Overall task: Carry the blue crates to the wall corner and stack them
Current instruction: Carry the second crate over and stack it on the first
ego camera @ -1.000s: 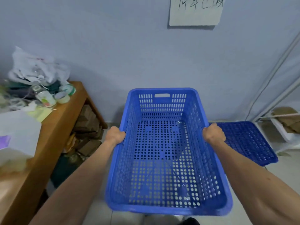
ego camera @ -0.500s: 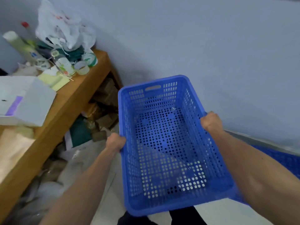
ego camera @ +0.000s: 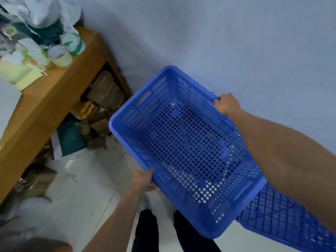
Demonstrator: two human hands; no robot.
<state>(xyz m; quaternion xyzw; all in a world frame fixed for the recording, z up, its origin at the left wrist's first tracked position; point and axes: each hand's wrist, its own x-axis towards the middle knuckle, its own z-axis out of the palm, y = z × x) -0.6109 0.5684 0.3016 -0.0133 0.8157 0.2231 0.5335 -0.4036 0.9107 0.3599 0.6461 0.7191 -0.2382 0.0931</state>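
Observation:
I hold an empty blue perforated crate (ego camera: 183, 148) in the air above the floor, tilted and turned toward the left, close to the pale wall. My left hand (ego camera: 142, 180) grips its near long rim from below. On the far long rim, by the wall, my right hand (ego camera: 227, 106) is closed over the edge. A second blue crate (ego camera: 283, 220) lies on the floor at the lower right, partly hidden under the held crate and my right forearm.
A wooden table (ego camera: 47, 104) stands at the left with bags, tape rolls and papers on top. Cardboard and clutter (ego camera: 96, 106) fill the space under it. Pale floor tiles (ego camera: 85, 188) lie between table and crate. My legs show at the bottom.
The crate has swung left and tilted, its far end now pointing at the table's corner. The view has dropped toward the floor. Both hands keep their grip.

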